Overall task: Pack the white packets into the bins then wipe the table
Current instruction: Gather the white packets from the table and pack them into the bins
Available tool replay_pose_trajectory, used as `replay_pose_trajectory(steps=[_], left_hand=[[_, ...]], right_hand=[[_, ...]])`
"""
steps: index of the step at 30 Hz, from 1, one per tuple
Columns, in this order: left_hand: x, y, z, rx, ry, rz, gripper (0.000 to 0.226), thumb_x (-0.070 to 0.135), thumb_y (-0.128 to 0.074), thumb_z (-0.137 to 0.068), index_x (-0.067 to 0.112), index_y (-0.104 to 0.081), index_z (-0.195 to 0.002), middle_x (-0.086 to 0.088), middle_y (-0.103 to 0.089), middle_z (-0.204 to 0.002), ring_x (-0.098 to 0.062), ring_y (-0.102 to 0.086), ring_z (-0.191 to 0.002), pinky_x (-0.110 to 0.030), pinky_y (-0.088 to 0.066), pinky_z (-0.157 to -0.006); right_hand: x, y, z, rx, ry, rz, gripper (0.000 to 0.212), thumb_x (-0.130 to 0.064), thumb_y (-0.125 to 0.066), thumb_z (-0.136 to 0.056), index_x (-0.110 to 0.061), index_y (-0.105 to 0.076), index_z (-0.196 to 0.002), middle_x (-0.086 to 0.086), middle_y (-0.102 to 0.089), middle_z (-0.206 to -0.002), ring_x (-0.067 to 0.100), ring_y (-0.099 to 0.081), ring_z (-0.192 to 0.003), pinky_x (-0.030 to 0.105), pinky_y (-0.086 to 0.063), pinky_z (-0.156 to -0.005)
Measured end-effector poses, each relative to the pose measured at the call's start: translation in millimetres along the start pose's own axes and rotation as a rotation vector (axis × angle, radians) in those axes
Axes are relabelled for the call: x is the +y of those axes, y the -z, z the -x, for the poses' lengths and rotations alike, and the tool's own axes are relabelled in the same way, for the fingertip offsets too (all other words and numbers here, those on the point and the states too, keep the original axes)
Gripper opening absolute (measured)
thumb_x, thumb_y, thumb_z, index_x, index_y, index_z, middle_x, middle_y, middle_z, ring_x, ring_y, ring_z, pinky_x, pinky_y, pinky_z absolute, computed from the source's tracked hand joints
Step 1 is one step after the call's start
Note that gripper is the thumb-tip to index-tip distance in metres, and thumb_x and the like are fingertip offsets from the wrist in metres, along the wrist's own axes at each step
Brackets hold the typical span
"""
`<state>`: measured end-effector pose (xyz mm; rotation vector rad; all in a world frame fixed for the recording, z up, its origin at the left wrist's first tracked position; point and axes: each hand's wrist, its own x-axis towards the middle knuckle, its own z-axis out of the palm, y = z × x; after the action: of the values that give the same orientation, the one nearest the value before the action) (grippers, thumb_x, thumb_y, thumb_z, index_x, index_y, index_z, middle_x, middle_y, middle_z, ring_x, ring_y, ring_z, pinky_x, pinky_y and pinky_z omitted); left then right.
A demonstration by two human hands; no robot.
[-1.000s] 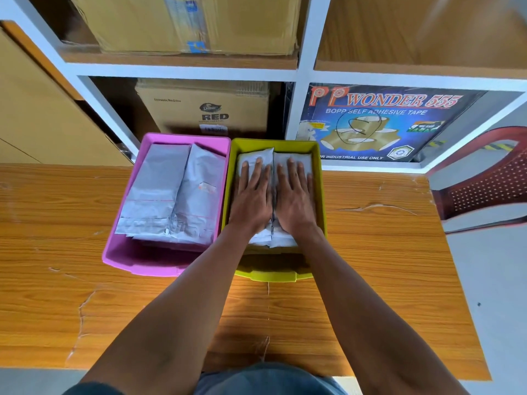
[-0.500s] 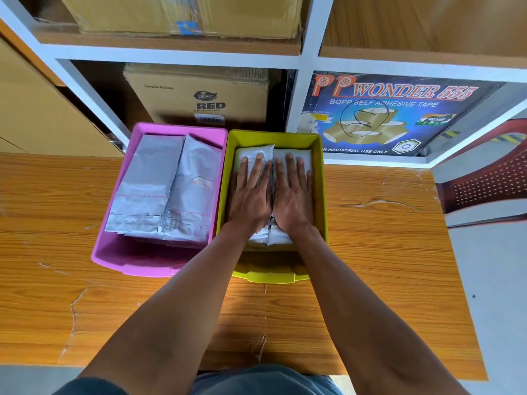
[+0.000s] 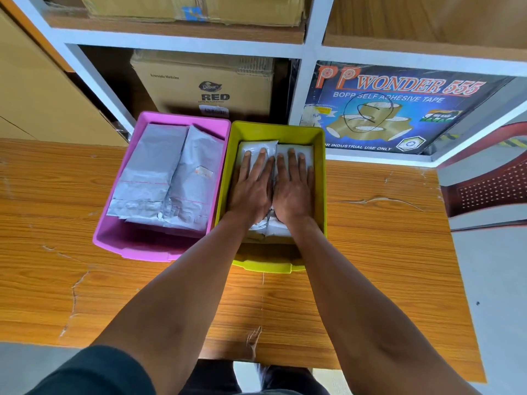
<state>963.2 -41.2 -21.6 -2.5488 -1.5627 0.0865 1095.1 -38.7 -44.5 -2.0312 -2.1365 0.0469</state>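
Note:
Two bins stand side by side at the far edge of the wooden table (image 3: 385,252). The pink bin (image 3: 119,238) on the left holds large white packets (image 3: 159,178) lying flat. In the yellow-green bin (image 3: 320,178) on the right lie smaller white packets (image 3: 305,151). My left hand (image 3: 252,186) and my right hand (image 3: 293,189) lie flat next to each other on those packets, fingers straight, pressing down. My hands and forearms hide most of the packets in the yellow-green bin.
A white shelf frame (image 3: 310,49) rises right behind the bins, with cardboard boxes (image 3: 205,86) and a blue tape carton (image 3: 399,109) inside. A dark red plastic chair (image 3: 490,183) stands at the right, beyond the table's end. The tabletop veneer has cracks.
Both hands stay flat on the packets in the yellow-green bin. Only the head camera has shifted slightly; nothing else has moved.

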Motion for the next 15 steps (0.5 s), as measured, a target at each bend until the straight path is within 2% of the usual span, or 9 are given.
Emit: replay_pose_trajectory(steps=[4,5,7,9,11,13,15], left_hand=[[-3,4,-2,-0.092,-0.067,-0.091,0.072,0.042,-0.029,-0.108,0.001,-0.015,-0.165,-0.019,-0.011,-0.175,-0.044,0.014,-0.16,-0.065,-0.004,-0.127],[-5,2,-6,-0.108,-0.06,-0.037,0.071,0.042,-0.026,-0.109,0.001,-0.014,-0.166,-0.019,-0.011,-0.175,-0.042,0.013,-0.161,-0.065,-0.005,-0.127],[-9,8,-8,-0.137,0.063,0.213,0.07,0.043,-0.012,-0.108,0.006,-0.01,-0.168,-0.016,-0.007,-0.177,-0.035,0.011,-0.163,-0.059,-0.008,-0.13],[-10,21,-2,-0.094,0.185,0.418,0.068,0.044,-0.014,-0.109,0.01,-0.014,-0.168,-0.012,-0.006,-0.177,-0.031,0.003,-0.164,-0.054,-0.013,-0.132],[-9,44,10,-0.031,0.23,0.517,0.061,0.034,-0.033,-0.11,0.008,-0.026,-0.165,-0.014,-0.02,-0.174,-0.034,-0.016,-0.162,-0.05,-0.023,-0.13],[-8,72,28,0.052,0.256,0.539,0.053,0.021,-0.047,-0.106,0.007,-0.042,-0.156,-0.015,-0.039,-0.164,-0.037,-0.037,-0.149,-0.052,-0.041,-0.118],[-10,92,46,0.117,0.282,0.544,0.045,0.014,-0.051,-0.102,0.007,-0.051,-0.146,-0.014,-0.051,-0.15,-0.036,-0.048,-0.135,-0.053,-0.052,-0.098]], right_hand=[[-4,14,-3,-0.135,-0.005,0.044,0.069,-0.033,-0.035,-0.112,-0.02,0.002,-0.169,0.01,0.013,-0.175,0.031,0.016,-0.161,0.051,0.007,-0.13],[-4,21,-4,-0.164,0.001,0.039,0.071,-0.033,-0.037,-0.112,-0.019,0.004,-0.168,0.011,0.015,-0.175,0.032,0.017,-0.16,0.051,0.009,-0.13],[-4,35,-3,-0.194,0.002,-0.004,0.075,-0.032,-0.042,-0.111,-0.018,0.005,-0.168,0.014,0.013,-0.175,0.034,0.016,-0.16,0.05,0.009,-0.13],[-7,49,0,-0.173,-0.021,-0.104,0.069,-0.03,-0.04,-0.111,-0.016,-0.004,-0.168,0.017,0.005,-0.175,0.033,0.008,-0.162,0.05,0.0,-0.132],[-11,61,3,-0.136,-0.04,-0.178,0.061,-0.026,-0.039,-0.111,-0.015,-0.017,-0.166,0.018,-0.007,-0.175,0.033,-0.003,-0.162,0.049,-0.011,-0.131],[-16,70,11,-0.086,-0.043,-0.181,0.057,-0.019,-0.044,-0.107,-0.015,-0.029,-0.161,0.018,-0.016,-0.173,0.033,-0.014,-0.161,0.049,-0.021,-0.128],[-23,80,21,-0.05,-0.048,-0.213,0.056,-0.013,-0.05,-0.102,-0.013,-0.037,-0.156,0.018,-0.024,-0.17,0.035,-0.025,-0.156,0.049,-0.028,-0.124]])
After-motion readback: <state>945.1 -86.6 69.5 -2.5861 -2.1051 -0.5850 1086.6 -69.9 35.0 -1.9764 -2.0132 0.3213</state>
